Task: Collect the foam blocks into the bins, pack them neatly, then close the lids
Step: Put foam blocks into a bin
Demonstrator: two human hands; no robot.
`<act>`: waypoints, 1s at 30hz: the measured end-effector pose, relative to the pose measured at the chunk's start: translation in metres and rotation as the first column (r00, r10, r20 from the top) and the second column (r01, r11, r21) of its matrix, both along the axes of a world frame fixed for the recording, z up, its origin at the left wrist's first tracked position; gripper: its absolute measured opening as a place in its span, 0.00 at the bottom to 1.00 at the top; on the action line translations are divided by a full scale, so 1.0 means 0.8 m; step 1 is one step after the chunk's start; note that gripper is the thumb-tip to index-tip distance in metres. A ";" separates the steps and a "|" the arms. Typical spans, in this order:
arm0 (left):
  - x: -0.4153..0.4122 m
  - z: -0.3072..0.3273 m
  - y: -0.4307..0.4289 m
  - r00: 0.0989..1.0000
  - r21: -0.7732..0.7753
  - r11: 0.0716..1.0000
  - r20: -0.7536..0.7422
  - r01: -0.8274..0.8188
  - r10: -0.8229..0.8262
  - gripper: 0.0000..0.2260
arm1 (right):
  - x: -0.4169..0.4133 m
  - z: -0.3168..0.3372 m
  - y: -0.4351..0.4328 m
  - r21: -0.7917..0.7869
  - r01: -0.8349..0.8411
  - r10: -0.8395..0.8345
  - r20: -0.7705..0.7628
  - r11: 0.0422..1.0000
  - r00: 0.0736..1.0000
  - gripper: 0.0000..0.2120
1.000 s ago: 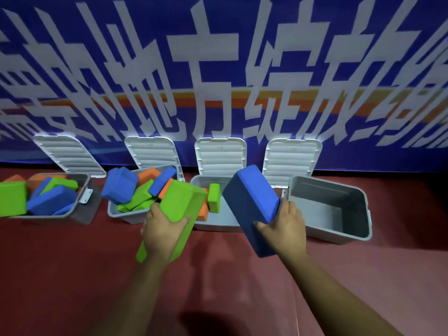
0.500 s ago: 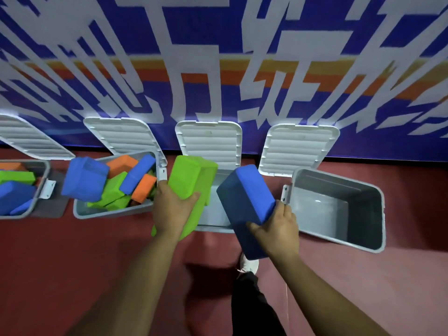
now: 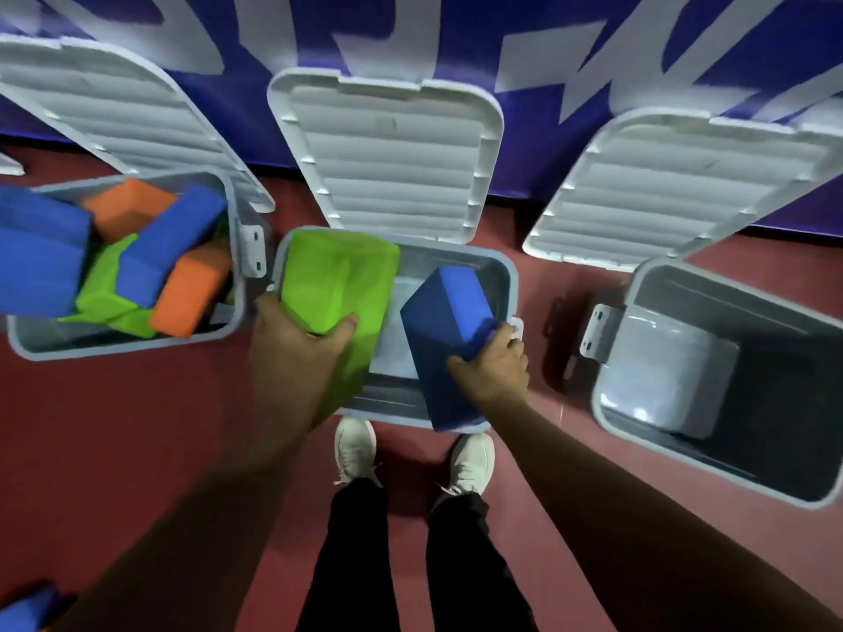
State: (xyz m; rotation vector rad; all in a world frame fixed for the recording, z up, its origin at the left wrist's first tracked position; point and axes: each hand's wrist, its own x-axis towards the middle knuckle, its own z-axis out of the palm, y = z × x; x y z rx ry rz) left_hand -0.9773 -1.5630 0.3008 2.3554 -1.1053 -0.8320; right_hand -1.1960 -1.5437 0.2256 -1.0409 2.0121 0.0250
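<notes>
The blue banner (image 3: 283, 34) fills less of the view than half a second ago, and more of the red floor (image 3: 114, 449) shows, because the head has tipped down. Three grey bins stand open with their lids leaning back against the banner. The left bin (image 3: 123, 348) holds a heap of blocks (image 3: 150, 262), the right bin (image 3: 784, 394) shows only its own walls, and the middle bin (image 3: 506, 271) now sits straight below the arms.

The green block (image 3: 333, 285), earlier held up in front of the middle lid (image 3: 387, 161), is now down at the left end of that bin's opening. The blue block (image 3: 447, 312) has dropped into the right half, tilted, with its near end covering the front rim. Whether either block touches the bottom cannot be told.

The left hand (image 3: 296, 353) grips the green block, fingers wrapped round it and thumb across its face. The right hand (image 3: 492, 367) holds the blue block, fingers curled round its right side. Two white shoes (image 3: 356, 449) now show, where one did before.
</notes>
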 end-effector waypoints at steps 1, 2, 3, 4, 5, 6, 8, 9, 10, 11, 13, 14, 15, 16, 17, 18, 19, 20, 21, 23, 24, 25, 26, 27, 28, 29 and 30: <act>0.002 -0.031 -0.006 1.000 0.015 1.000 -0.001 -0.001 0.001 0.33 | 0.003 -0.037 -0.008 0.009 0.006 -0.007 0.029 1.000 1.000 0.38; 0.003 -0.059 -0.010 1.000 0.029 1.000 -0.008 0.004 -0.004 0.32 | 0.005 -0.073 -0.014 0.011 0.002 -0.003 0.059 1.000 0.998 0.36; 0.004 -0.087 -0.013 1.000 0.041 0.999 -0.019 0.017 -0.016 0.31 | 0.008 -0.107 -0.020 0.012 -0.015 0.014 0.082 1.000 0.997 0.33; 0.004 -0.111 -0.015 0.999 0.046 0.999 -0.039 0.027 -0.026 0.30 | 0.011 -0.141 -0.025 0.016 -0.041 0.039 0.093 0.999 0.995 0.32; 0.005 -0.135 -0.016 0.998 0.037 0.999 -0.062 0.029 -0.027 0.30 | 0.013 -0.174 -0.030 0.024 -0.068 0.066 0.090 0.997 0.994 0.30; 0.005 -0.158 -0.016 0.997 0.024 0.999 -0.077 0.024 -0.022 0.30 | 0.016 -0.205 -0.036 0.033 -0.099 0.096 0.073 0.995 0.993 0.30; 0.006 -0.198 -0.013 0.997 -0.001 0.999 -0.065 0.038 -0.038 0.29 | 0.021 -0.262 -0.050 0.055 -0.160 0.160 0.018 0.986 0.987 0.31; 0.007 -0.215 -0.011 0.998 0.000 0.998 -0.027 0.057 -0.056 0.29 | 0.024 -0.285 -0.057 0.063 -0.185 0.186 -0.018 0.981 0.982 0.33; 0.006 -0.228 -0.008 0.997 0.004 0.997 0.017 0.081 -0.081 0.29 | 0.026 -0.306 -0.063 0.069 -0.200 0.204 -0.055 0.977 0.977 0.34; 0.007 -0.243 -0.006 0.993 0.008 0.994 0.044 0.112 -0.113 0.30 | 0.027 -0.324 -0.067 0.074 -0.204 0.210 -0.087 0.976 0.974 0.35; 0.003 -0.262 -0.002 0.985 0.033 0.985 0.028 0.168 -0.169 0.31 | 0.028 -0.351 -0.071 0.075 -0.193 0.202 -0.126 0.978 0.971 0.37; 0.000 -0.269 0.000 0.982 0.060 0.980 0.011 0.187 -0.188 0.32 | 0.026 -0.359 -0.070 0.071 -0.179 0.187 -0.132 0.981 0.973 0.37; -0.004 -0.275 0.001 0.980 0.086 0.976 0.009 0.198 -0.199 0.34 | 0.022 -0.363 -0.068 0.063 -0.158 0.165 -0.129 0.985 0.978 0.37; -0.009 -0.281 0.002 0.978 0.108 0.973 0.018 0.203 -0.206 0.37 | 0.017 -0.363 -0.065 0.051 -0.131 0.136 -0.115 0.990 0.984 0.36; -0.015 -0.287 0.002 0.977 0.129 0.970 0.033 0.207 -0.212 0.40 | 0.011 -0.359 -0.061 0.030 -0.102 0.104 -0.093 0.994 0.990 0.34; -0.023 -0.290 0.001 0.973 0.153 0.965 0.053 0.215 -0.225 0.41 | 0.003 -0.351 -0.056 -0.007 -0.073 0.073 -0.069 0.997 0.995 0.31; -0.033 -0.293 -0.003 0.967 0.182 0.956 0.074 0.229 -0.245 0.42 | -0.005 -0.342 -0.051 -0.061 -0.051 0.048 -0.051 0.997 0.998 0.27; -0.042 -0.297 -0.009 0.959 0.221 0.944 0.087 0.245 -0.269 0.42 | -0.013 -0.329 -0.047 -0.118 -0.034 0.030 -0.037 0.992 0.999 0.23; -0.050 -0.302 -0.018 0.952 0.267 0.928 0.090 0.261 -0.293 0.42 | -0.020 -0.314 -0.044 -0.162 -0.016 0.014 -0.018 0.987 1.000 0.20; -0.067 -0.316 -0.039 0.932 0.359 0.884 0.091 0.298 -0.351 0.43 | -0.032 -0.285 -0.038 -0.195 0.005 0.002 0.036 0.981 0.999 0.17; -0.076 -0.323 -0.049 0.919 0.399 0.860 0.095 0.318 -0.383 0.43 | -0.037 -0.274 -0.034 -0.198 -0.003 0.013 0.053 0.980 0.999 0.16; -0.085 -0.329 -0.059 0.908 0.428 0.843 0.106 0.326 -0.405 0.43 | -0.041 -0.267 -0.031 -0.208 -0.020 0.033 0.060 0.978 0.998 0.15; -0.094 -0.334 -0.070 0.899 0.445 0.834 0.125 0.326 -0.419 0.44 | -0.044 -0.262 -0.028 -0.226 -0.041 0.056 0.061 0.973 0.997 0.15; -0.103 -0.339 -0.080 0.890 0.451 0.831 0.151 0.326 -0.431 0.45 | -0.047 -0.260 -0.025 -0.244 -0.061 0.078 0.059 0.968 0.995 0.15; -0.112 -0.342 -0.091 0.877 0.449 0.833 0.187 0.325 -0.443 0.46 | -0.048 -0.260 -0.023 -0.256 -0.085 0.102 0.054 0.963 0.993 0.15; -0.119 -0.344 -0.101 0.862 0.442 0.835 0.224 0.327 -0.456 0.46 | -0.048 -0.263 -0.021 -0.264 -0.111 0.128 0.049 0.958 0.991 0.15; -0.124 -0.345 -0.109 0.848 0.437 0.835 0.248 0.334 -0.469 0.46 | -0.048 -0.265 -0.019 -0.269 -0.134 0.151 0.043 0.954 0.988 0.15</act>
